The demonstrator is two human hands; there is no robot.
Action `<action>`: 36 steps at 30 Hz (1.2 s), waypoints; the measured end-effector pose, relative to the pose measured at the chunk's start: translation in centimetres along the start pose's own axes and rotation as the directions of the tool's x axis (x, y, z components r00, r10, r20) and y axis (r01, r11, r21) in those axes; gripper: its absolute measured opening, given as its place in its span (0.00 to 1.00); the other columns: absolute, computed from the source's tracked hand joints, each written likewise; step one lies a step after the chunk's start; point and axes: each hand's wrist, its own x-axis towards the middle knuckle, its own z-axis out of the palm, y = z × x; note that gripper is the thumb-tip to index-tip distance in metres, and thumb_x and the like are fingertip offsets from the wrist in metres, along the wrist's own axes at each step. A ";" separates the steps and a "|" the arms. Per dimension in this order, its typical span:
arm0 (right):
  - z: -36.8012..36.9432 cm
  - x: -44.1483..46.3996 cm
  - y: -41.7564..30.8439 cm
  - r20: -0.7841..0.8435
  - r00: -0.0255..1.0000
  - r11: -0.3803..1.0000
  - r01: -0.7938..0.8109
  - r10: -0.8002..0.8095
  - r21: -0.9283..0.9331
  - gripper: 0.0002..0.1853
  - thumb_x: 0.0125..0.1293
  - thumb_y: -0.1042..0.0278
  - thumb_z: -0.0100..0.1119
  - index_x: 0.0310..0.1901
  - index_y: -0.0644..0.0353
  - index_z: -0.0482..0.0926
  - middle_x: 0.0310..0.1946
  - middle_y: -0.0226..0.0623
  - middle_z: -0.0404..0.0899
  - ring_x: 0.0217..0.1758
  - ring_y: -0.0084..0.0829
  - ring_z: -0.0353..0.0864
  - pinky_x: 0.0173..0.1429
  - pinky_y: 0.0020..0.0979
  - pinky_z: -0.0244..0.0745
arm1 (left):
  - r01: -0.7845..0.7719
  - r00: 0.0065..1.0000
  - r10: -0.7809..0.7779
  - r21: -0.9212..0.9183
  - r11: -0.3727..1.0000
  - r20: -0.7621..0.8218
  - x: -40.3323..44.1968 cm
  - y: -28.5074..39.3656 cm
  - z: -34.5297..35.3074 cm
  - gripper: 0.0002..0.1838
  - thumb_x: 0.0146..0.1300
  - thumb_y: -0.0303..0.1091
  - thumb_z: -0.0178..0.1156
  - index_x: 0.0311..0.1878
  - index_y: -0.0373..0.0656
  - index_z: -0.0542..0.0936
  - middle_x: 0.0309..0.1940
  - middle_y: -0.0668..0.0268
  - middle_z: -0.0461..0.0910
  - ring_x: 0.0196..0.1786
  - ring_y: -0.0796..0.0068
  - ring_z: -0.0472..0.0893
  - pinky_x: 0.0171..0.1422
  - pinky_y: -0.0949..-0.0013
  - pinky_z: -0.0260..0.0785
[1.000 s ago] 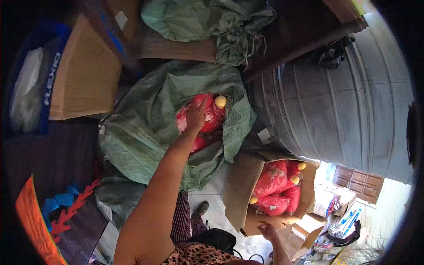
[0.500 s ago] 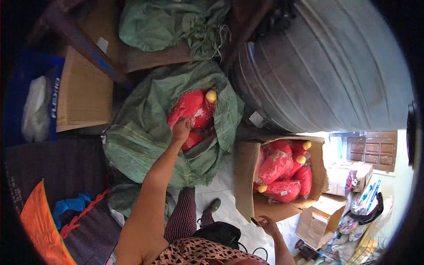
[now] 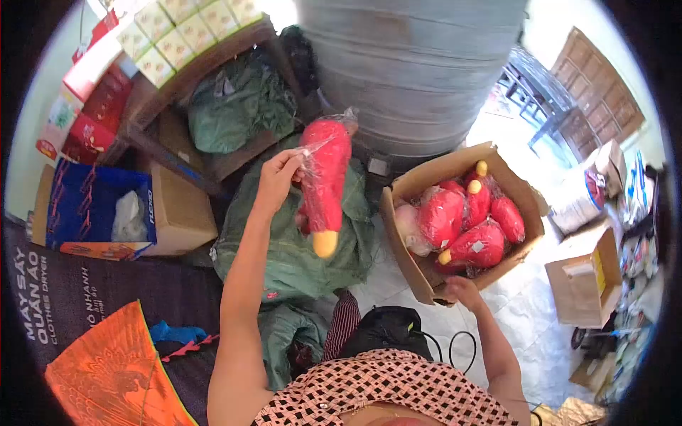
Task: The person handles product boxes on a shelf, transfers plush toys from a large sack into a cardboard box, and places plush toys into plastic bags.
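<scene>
My left hand [image 3: 281, 176] is closed on the clear wrap of a red, bottle-shaped item with a yellow end [image 3: 327, 170], its kind unclear. The yellow end points down, and the item hangs above a big green woven sack [image 3: 249, 245]. My right hand [image 3: 463, 292] is at the near rim of an open cardboard box [image 3: 403, 263], its fingers curled over the edge and slightly blurred. Inside that box lie several similar red wrapped items [image 3: 477, 243] with yellow ends. The sack's opening is partly hidden behind the held item.
A large grey ribbed tank [image 3: 419, 78] stands behind the box. On the left are a blue box [image 3: 99, 202], a wooden stand [image 3: 174, 167] and an orange patterned cloth [image 3: 117, 369]. A smaller open carton [image 3: 579, 295] sits at the right; a black bag [image 3: 387, 332] is near my body.
My left hand has lifted a red wrapped item up out of the green sack. My right hand stays at the box's near edge. The head view has swung, showing more of the room.
</scene>
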 end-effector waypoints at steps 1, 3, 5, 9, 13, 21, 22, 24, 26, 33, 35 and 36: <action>-0.2 0.8 0.3 0.006 1.000 0.998 0.007 -0.008 0.062 0.17 0.64 0.62 0.57 0.51 0.64 0.73 0.31 0.31 0.77 0.30 0.21 0.74 0.33 0.21 0.71 | -0.019 1.000 0.020 -0.072 0.997 0.022 -1.0 2.9 1.6 0.10 0.65 0.31 0.55 0.44 0.36 0.80 0.28 0.71 0.78 0.29 0.81 0.75 0.34 0.77 0.67; 0.8 1.2 -2.7 -0.026 0.999 0.974 -0.022 0.029 0.224 0.25 0.64 0.54 0.57 0.57 0.61 0.70 0.36 0.34 0.77 0.33 0.23 0.75 0.36 0.24 0.72 | -0.039 0.996 0.054 -0.220 0.975 0.064 -3.3 7.5 4.5 0.10 0.65 0.30 0.55 0.44 0.36 0.79 0.28 0.71 0.77 0.28 0.82 0.74 0.34 0.77 0.67; 3.3 0.9 -6.8 0.044 0.997 0.864 -0.078 0.065 0.498 0.33 0.62 0.45 0.57 0.62 0.58 0.65 0.46 0.39 0.76 0.43 0.31 0.76 0.47 0.31 0.72 | -0.064 0.991 0.102 -0.352 0.934 0.089 -5.0 9.8 5.5 0.10 0.65 0.31 0.55 0.44 0.35 0.78 0.27 0.71 0.77 0.29 0.80 0.75 0.37 0.79 0.67; 5.1 4.4 -10.3 0.305 0.918 0.517 -0.139 -0.253 0.845 0.38 0.61 0.40 0.56 0.66 0.56 0.61 0.59 0.41 0.70 0.59 0.39 0.70 0.65 0.40 0.63 | 0.119 0.976 -0.031 -0.408 0.905 0.215 -6.7 7.4 6.9 0.19 0.65 0.45 0.54 0.51 0.41 0.75 0.38 0.68 0.78 0.41 0.74 0.77 0.50 0.67 0.70; 4.0 0.9 -18.9 0.029 0.887 0.517 0.242 -0.461 0.822 0.37 0.60 0.49 0.61 0.67 0.56 0.60 0.62 0.36 0.68 0.64 0.36 0.68 0.69 0.41 0.60 | 0.351 0.927 -0.163 -0.624 0.698 0.339 -8.4 4.1 10.7 0.37 0.64 0.65 0.44 0.65 0.46 0.66 0.60 0.61 0.71 0.62 0.61 0.70 0.65 0.53 0.62; -3.0 -3.9 -24.8 -0.320 0.744 0.589 0.663 -0.586 0.462 0.32 0.62 0.69 0.60 0.66 0.62 0.60 0.60 0.36 0.70 0.62 0.31 0.69 0.67 0.33 0.62 | 0.400 0.900 -0.394 -0.716 0.572 0.189 -9.8 -2.3 16.2 0.49 0.54 0.76 0.45 0.71 0.52 0.55 0.69 0.58 0.57 0.66 0.52 0.62 0.68 0.45 0.53; -3.7 -4.4 -25.5 -0.348 0.708 0.569 0.703 -0.614 0.427 0.27 0.63 0.70 0.58 0.63 0.63 0.66 0.58 0.38 0.73 0.60 0.29 0.71 0.64 0.30 0.64 | 0.360 0.883 -0.470 -0.645 0.674 0.002 -10.2 -2.7 17.3 0.48 0.54 0.75 0.46 0.72 0.53 0.53 0.69 0.58 0.57 0.67 0.53 0.61 0.68 0.46 0.51; -4.6 -5.1 -26.8 -0.411 0.650 0.635 0.747 -0.639 0.194 0.22 0.64 0.69 0.58 0.59 0.65 0.71 0.56 0.39 0.75 0.58 0.29 0.73 0.63 0.30 0.65 | 0.282 0.893 -0.405 -0.457 0.844 -0.196 -10.8 -3.1 19.5 0.48 0.57 0.71 0.48 0.73 0.54 0.48 0.69 0.57 0.56 0.69 0.55 0.57 0.70 0.48 0.47; -4.5 -6.8 -28.1 -0.392 0.480 0.582 0.788 -0.785 -0.202 0.16 0.65 0.68 0.56 0.53 0.63 0.77 0.52 0.39 0.78 0.54 0.30 0.76 0.60 0.29 0.67 | 0.166 0.986 -0.166 -0.368 0.915 0.031 -12.1 -0.5 22.7 0.46 0.59 0.68 0.49 0.73 0.55 0.47 0.69 0.56 0.56 0.68 0.54 0.60 0.69 0.47 0.50; 3.0 -6.4 -23.2 0.189 0.211 -0.104 0.361 -0.959 -0.927 0.20 0.50 0.66 0.63 0.49 0.49 0.80 0.59 0.34 0.71 0.64 0.53 0.65 0.65 0.46 0.65 | 0.567 0.810 -0.124 -0.713 0.413 0.573 -9.4 -0.2 30.5 0.28 0.59 0.60 0.55 0.56 0.51 0.72 0.47 0.62 0.76 0.47 0.63 0.77 0.52 0.58 0.73; 3.4 -8.1 -23.3 0.248 0.240 -0.153 0.355 -0.939 -0.922 0.21 0.50 0.65 0.64 0.49 0.47 0.79 0.60 0.33 0.70 0.64 0.57 0.64 0.64 0.48 0.64 | 0.527 0.844 -0.157 -0.736 0.424 0.514 -9.8 -1.1 31.0 0.27 0.57 0.58 0.57 0.52 0.49 0.74 0.44 0.63 0.78 0.46 0.64 0.79 0.51 0.60 0.74; 3.4 -9.5 -23.5 0.256 0.269 -0.136 0.395 -0.928 -0.909 0.20 0.52 0.63 0.64 0.50 0.47 0.79 0.59 0.35 0.71 0.63 0.50 0.67 0.64 0.49 0.64 | 0.512 0.855 -0.177 -0.743 0.432 0.487 -10.3 -1.6 31.0 0.26 0.56 0.57 0.58 0.51 0.48 0.75 0.42 0.63 0.79 0.45 0.65 0.79 0.50 0.61 0.75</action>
